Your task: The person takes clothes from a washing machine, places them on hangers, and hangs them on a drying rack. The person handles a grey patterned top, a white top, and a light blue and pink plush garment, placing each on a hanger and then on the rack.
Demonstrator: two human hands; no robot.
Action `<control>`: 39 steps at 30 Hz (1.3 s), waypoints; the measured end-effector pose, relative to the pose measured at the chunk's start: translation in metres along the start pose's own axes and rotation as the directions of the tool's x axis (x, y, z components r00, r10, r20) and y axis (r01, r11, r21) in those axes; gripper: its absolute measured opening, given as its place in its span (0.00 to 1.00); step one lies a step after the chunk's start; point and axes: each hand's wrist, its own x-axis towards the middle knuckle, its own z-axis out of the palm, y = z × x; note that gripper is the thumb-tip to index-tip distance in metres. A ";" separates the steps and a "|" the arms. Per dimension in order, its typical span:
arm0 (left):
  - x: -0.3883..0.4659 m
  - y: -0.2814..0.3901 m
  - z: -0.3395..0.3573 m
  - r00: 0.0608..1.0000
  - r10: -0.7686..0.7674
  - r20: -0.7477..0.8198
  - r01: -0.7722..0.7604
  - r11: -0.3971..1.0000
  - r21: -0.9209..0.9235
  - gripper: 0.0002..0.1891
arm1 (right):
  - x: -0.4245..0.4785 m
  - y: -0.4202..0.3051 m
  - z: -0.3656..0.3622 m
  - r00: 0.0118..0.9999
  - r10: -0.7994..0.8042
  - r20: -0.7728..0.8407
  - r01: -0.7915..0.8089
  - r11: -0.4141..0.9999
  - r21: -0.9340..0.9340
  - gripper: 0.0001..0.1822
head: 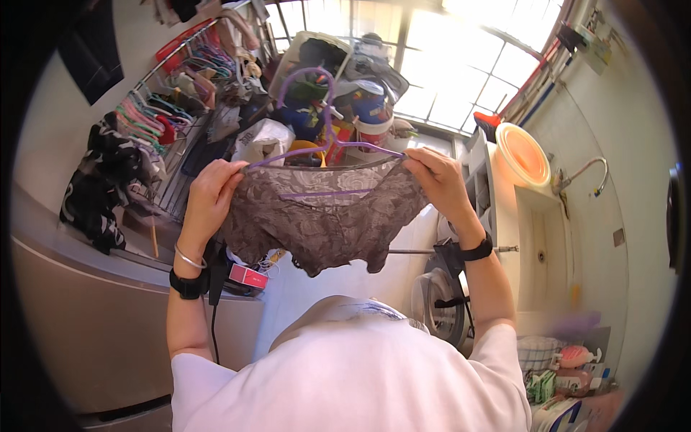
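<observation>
A dark brown lace garment [324,216] hangs from a purple clothes hanger [330,121] in front of me. My left hand [215,189] pinches the garment's upper left corner against the end of the hanger. At the opposite corner, my right hand [436,175] grips the cloth and the other hanger end. The hook of the hanger points up and away from me, and its lower bar shows through the garment's neckline. The lower edge of the cloth droops loosely in uneven folds.
On the left, a metal drying rack [167,59] holds many hangers and clothes. Buckets [372,116] and bags are piled by the barred window. A stone sink [542,254] with a faucet [586,175] and an orange basin [522,155] stand right. A washing machine [442,308] is below; a fridge [97,324] is left.
</observation>
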 end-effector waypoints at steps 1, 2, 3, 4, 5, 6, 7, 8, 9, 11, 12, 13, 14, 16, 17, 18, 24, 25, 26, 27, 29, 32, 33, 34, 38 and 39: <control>0.002 0.008 0.008 0.999 -0.023 0.042 0.023 1.000 -0.009 0.08 | -0.005 0.004 -0.004 1.000 0.008 -0.014 -0.008 1.000 0.004 0.10; 0.005 0.014 0.017 0.998 -0.029 0.061 0.032 0.998 -0.048 0.07 | -0.007 0.010 -0.007 0.999 0.043 0.001 -0.043 0.999 0.000 0.11; 0.004 0.017 0.026 0.997 -0.064 0.045 0.067 0.995 -0.069 0.07 | -0.011 0.018 -0.010 0.999 0.011 -0.037 -0.010 1.000 0.030 0.11; 0.003 0.014 0.036 0.994 -0.101 0.030 0.103 0.990 -0.095 0.07 | -0.014 0.028 -0.012 0.997 -0.019 -0.075 0.023 0.998 0.053 0.12; 0.003 0.013 0.045 0.990 -0.139 0.016 0.140 0.983 -0.120 0.07 | -0.020 0.037 -0.016 0.992 -0.048 -0.113 0.057 0.996 0.075 0.12; 0.006 0.016 0.051 0.989 -0.143 -0.024 0.140 0.986 -0.094 0.07 | -0.024 0.041 -0.022 0.969 -0.087 -0.231 0.078 0.996 -0.049 0.14; 0.009 0.017 0.056 0.988 -0.150 -0.037 0.147 0.986 -0.083 0.07 | -0.033 0.058 -0.029 0.943 -0.053 -0.329 0.018 0.994 -0.110 0.13; 0.010 0.016 0.063 0.985 -0.167 -0.052 0.163 0.984 -0.076 0.07 | -0.052 0.094 -0.031 0.909 0.126 -0.397 -0.110 0.992 0.062 0.11; 0.012 0.016 0.069 0.982 -0.179 -0.065 0.175 0.982 -0.067 0.08 | -0.080 0.139 -0.028 0.846 0.306 -0.436 -0.218 0.946 0.241 0.10; 0.012 0.019 0.080 0.969 -0.231 -0.089 0.222 0.970 -0.098 0.08 | -0.149 0.219 -0.014 0.740 0.646 -0.186 -0.516 0.723 0.459 0.10; 0.012 0.020 0.086 0.961 -0.260 -0.099 0.248 0.962 -0.114 0.08 | -0.182 0.243 0.009 0.651 0.757 -0.059 -0.593 0.556 0.583 0.10; 0.013 0.022 0.093 0.959 -0.263 -0.105 0.253 0.962 -0.100 0.09 | -0.214 0.261 0.033 0.551 0.830 0.088 -0.646 0.357 0.675 0.11; 0.013 0.023 0.097 0.957 -0.266 -0.115 0.258 0.963 -0.081 0.09 | -0.245 0.277 0.055 0.414 0.891 0.185 -0.679 0.167 0.714 0.12; 0.016 0.030 0.103 0.950 -0.286 -0.126 0.283 0.958 -0.040 0.09 | -0.293 0.309 0.095 0.173 0.944 0.282 -0.709 -0.079 0.700 0.15; 0.019 0.034 0.106 0.954 -0.271 -0.132 0.269 0.963 -0.031 0.09 | -0.309 0.326 0.112 0.076 0.959 0.271 -0.734 -0.130 0.666 0.16; 0.022 0.037 0.110 0.958 -0.251 -0.139 0.251 0.968 -0.019 0.09 | -0.322 0.343 0.126 -0.132 0.955 0.264 -0.627 -0.287 0.725 0.18; 0.033 0.050 0.108 0.948 -0.295 -0.117 0.297 0.955 0.000 0.09 | -0.378 0.435 0.165 -0.297 0.874 0.385 -0.186 -0.448 0.874 0.14; 0.035 0.048 0.108 0.948 -0.298 -0.112 0.300 0.954 0.000 0.09 | -0.386 0.443 0.165 -0.241 0.894 0.379 -0.157 -0.421 0.893 0.12; 0.034 0.048 0.107 0.946 -0.304 -0.113 0.307 0.952 0.007 0.09 | -0.383 0.444 0.163 -0.250 0.884 0.395 -0.124 -0.434 0.892 0.10; 0.033 0.048 0.105 0.944 -0.308 -0.114 0.311 0.950 0.009 0.09 | -0.380 0.441 0.163 -0.247 0.917 0.312 -0.218 -0.367 0.905 0.09; 0.034 0.047 0.103 0.935 -0.332 -0.127 0.333 0.943 -0.013 0.09 | -0.356 0.425 0.167 -0.222 0.970 0.095 -0.407 -0.181 0.895 0.08; 0.039 0.045 0.099 0.925 -0.331 -0.188 0.329 0.943 -0.043 0.09 | -0.284 0.372 0.154 0.257 0.964 -0.069 -0.495 0.193 0.847 0.08; 0.041 0.044 0.095 0.927 -0.313 -0.205 0.312 0.949 -0.038 0.09 | -0.248 0.342 0.147 0.358 0.928 -0.107 -0.463 0.275 0.843 0.08; 0.046 0.042 0.092 0.932 -0.289 -0.220 0.288 0.957 -0.038 0.09 | -0.216 0.316 0.136 0.509 0.849 -0.145 -0.468 0.414 0.781 0.08; 0.077 0.048 0.073 0.933 -0.214 -0.291 0.212 0.977 -0.040 0.08 | -0.105 0.189 0.082 0.859 0.435 -0.269 -0.238 0.806 0.542 0.07; 0.086 0.050 0.067 0.932 -0.199 -0.302 0.198 0.980 -0.034 0.07 | -0.087 0.163 0.076 0.892 0.369 -0.260 -0.154 0.790 0.593 0.05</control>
